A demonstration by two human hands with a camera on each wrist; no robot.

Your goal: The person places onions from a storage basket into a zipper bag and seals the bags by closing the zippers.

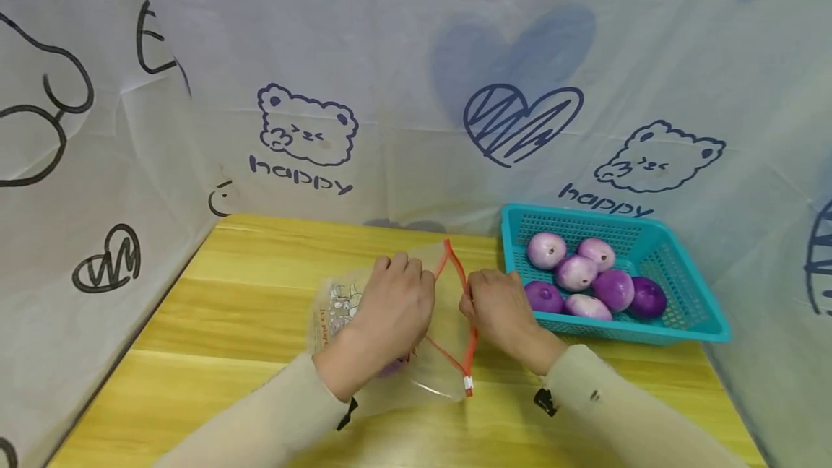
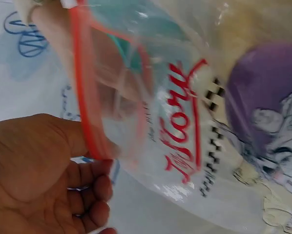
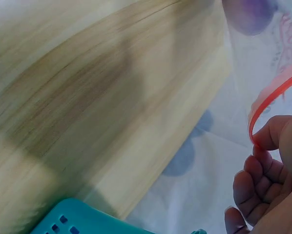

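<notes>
A clear zip bag (image 1: 338, 309) with red zip edging and printed cartoons spreads between both hands, its mouth held apart. My left hand (image 1: 396, 302) pinches one side of the mouth; in the left wrist view its thumb and fingers (image 2: 103, 192) meet at the red strip. The opposite side is pinched by my right hand (image 1: 500, 313), thumb against fingertip on the red edge (image 3: 263, 105) in the right wrist view. Inside the bag lies a purple onion (image 2: 258, 87), mostly hidden behind the left wrist in the head view. A white slider (image 1: 468, 383) sits at the near corner of the zip.
To the right, a teal plastic basket (image 1: 650, 331) holds several purple onions (image 1: 576, 273). The wood-grain table (image 1: 214, 309) backs onto a white printed cloth (image 1: 403, 92), which also hangs along the sides.
</notes>
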